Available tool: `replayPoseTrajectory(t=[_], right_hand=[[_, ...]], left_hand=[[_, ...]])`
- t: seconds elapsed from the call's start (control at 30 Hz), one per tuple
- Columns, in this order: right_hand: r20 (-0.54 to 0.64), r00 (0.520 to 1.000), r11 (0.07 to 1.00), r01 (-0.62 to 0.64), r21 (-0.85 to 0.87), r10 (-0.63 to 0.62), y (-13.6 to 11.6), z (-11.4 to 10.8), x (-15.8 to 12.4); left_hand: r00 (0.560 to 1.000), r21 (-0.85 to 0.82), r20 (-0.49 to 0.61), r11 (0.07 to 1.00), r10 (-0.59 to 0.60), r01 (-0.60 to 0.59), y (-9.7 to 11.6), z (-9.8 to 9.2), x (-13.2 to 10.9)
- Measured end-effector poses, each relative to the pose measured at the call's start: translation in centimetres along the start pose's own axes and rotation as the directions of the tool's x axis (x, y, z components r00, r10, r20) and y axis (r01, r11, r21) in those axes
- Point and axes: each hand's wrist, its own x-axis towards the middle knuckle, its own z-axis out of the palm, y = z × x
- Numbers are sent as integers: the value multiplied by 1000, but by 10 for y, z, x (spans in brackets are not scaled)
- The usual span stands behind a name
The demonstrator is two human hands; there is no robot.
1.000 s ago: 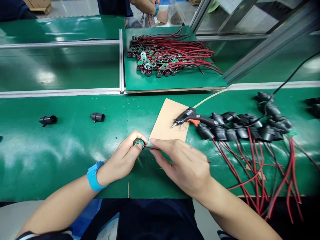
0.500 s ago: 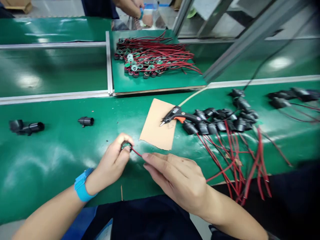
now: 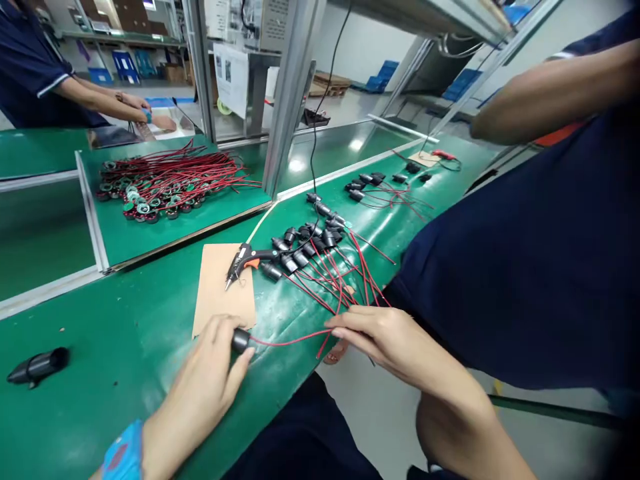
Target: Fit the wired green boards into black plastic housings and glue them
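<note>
Glue gun [image 3: 239, 263]: black plastic, satin look; trigger [image 3: 253, 263] orange plastic, nozzle [image 3: 229, 285] bare metal, shiny. Under glue gun: cardboard sheet [image 3: 213, 300], brown, matt, papery. All round glue gun: bench top [image 3: 150, 320], green, smooth, glossy (pale reflections streak it). Right of glue gun: housings [image 3: 301, 259], black plastic, low sheen. Near side of glue gun: black cap [image 3: 241, 341], smooth plastic; red wire [image 3: 275, 345], smooth plastic-looking sheath. Beyond glue gun: upright post [image 3: 293, 87], grey metal, dull sheen. Far right of glue gun: co-worker's garment [image 3: 510, 267], navy cloth, matt.
</note>
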Motion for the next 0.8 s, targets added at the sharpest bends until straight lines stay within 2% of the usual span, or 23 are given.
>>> replayPoseTrajectory(t=[0.1,0.2,0.27,0.4,0.5,0.6,0.7,0.8], right_hand=[[-45,984,981,-176,-85,172,29,0,-17],[-156,944,932,-316,-177,291,56,6,-28],[-233,918,909,-367,-197,320,73,11,-33],[-330,881,888,-416,-198,339,98,17,-37],[-363,862,879,-439,-184,354,108,19,-36],[-396,846,882,-445,-155,357,114,14,-26],[-432,831,892,-438,-115,352,128,3,-2],[-476,798,885,-459,-81,370,157,-13,32]], left_hand=[[993,138,77,985,92,-102,19,15,44],[974,337,139,917,178,-215,35,28,91],[960,414,168,867,225,-276,43,38,122],[924,457,213,804,316,-381,51,59,171],[900,496,243,750,363,-437,52,72,193],[896,549,234,710,376,-441,51,81,207],[902,588,214,688,375,-426,51,85,216],[907,608,206,679,367,-412,56,84,213]])
